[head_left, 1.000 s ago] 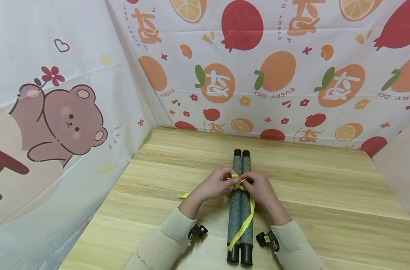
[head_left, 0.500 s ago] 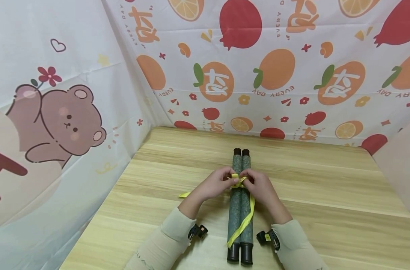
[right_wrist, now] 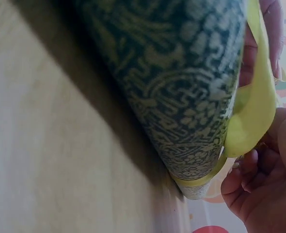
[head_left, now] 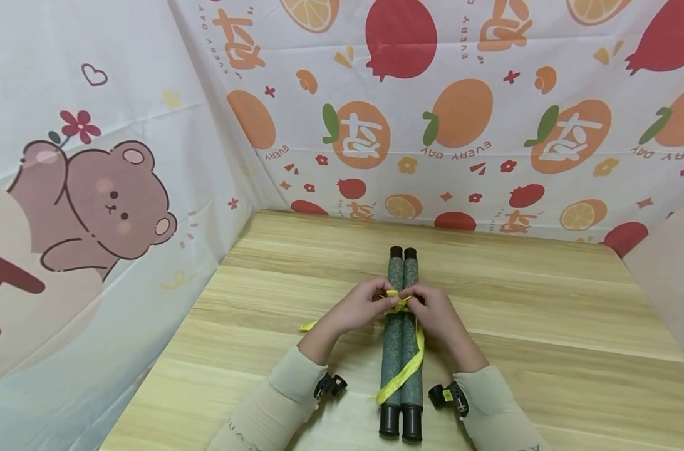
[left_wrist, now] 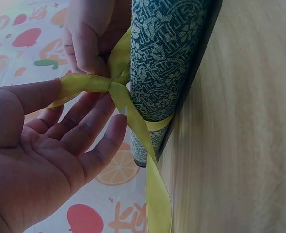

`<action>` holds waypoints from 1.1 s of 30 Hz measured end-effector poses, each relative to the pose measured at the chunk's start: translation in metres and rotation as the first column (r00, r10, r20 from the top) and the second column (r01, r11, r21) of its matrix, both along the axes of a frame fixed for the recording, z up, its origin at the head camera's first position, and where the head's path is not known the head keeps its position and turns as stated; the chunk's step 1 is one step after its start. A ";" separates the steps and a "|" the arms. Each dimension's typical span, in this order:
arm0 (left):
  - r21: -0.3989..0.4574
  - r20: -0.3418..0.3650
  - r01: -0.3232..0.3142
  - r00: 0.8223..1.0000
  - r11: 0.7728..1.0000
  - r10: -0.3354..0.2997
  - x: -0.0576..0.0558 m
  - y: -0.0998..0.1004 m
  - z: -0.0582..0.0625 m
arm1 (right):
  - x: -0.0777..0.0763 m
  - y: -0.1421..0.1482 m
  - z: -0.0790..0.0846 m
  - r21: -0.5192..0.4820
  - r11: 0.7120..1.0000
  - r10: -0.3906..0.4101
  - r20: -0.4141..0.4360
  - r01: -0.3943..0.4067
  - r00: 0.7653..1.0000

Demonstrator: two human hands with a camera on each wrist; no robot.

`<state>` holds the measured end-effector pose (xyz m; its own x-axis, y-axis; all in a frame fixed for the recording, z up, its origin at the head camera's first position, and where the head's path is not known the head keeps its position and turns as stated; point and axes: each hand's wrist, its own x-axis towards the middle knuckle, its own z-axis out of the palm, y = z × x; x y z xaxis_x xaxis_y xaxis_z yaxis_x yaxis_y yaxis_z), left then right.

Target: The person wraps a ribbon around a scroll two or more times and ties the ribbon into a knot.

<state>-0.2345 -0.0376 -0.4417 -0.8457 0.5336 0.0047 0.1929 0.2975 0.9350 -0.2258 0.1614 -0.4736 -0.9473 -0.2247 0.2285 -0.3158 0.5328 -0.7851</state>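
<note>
A scroll (head_left: pixel 393 357) rolled from both ends lies lengthwise on the table, its two rolls side by side in patterned green cloth with dark end knobs. Yellow ribbon (head_left: pixel 399 305) circles both rolls and crosses in a knot on top. My left hand (head_left: pixel 361 307) pinches a ribbon loop at the knot's left; the left wrist view shows this loop between thumb and fingers, the other fingers spread below. On the knot's other side, my right hand (head_left: pixel 435 310) pinches the ribbon, its fingertips partly hidden. One ribbon tail runs down across the rolls; another pokes out beyond my left wrist.
The scroll rests on a pale wood-grain table (head_left: pixel 252 300). A fruit-print cloth (head_left: pixel 460 156) hangs behind it, and a bear-print cloth (head_left: pixel 195 156) hangs at the left. Each forearm wears a small black wrist camera (head_left: pixel 333 385).
The lower ribbon tail has shifted slightly up and left, its tip now past the left roll's edge. Both hands stay at the knot with only small finger movements.
</note>
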 end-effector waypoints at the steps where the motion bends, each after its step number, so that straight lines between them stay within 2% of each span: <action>1: -0.002 0.000 0.000 1.000 1.000 0.000 0.000 0.000 0.000 | 0.000 0.000 0.000 0.000 1.000 -0.001 -0.002 0.001 1.000; 12: -0.011 0.007 -0.009 1.000 1.000 0.009 0.000 0.001 -0.002 | 0.000 0.000 0.000 0.018 1.000 -0.021 -0.032 0.021 0.999; 17: 0.015 0.031 -0.016 0.999 1.000 0.015 -0.001 0.001 -0.002 | -0.002 0.001 -0.002 0.015 0.999 -0.032 -0.028 0.033 0.999; 23: 0.061 0.072 -0.033 0.997 0.998 0.028 0.000 0.002 -0.001 | -0.003 0.002 -0.002 0.010 0.999 -0.045 0.001 0.045 0.999; 33: 0.056 0.058 -0.030 0.998 0.998 0.026 0.000 0.001 -0.001 | -0.001 0.003 0.006 -0.009 0.997 -0.074 0.102 0.075 0.992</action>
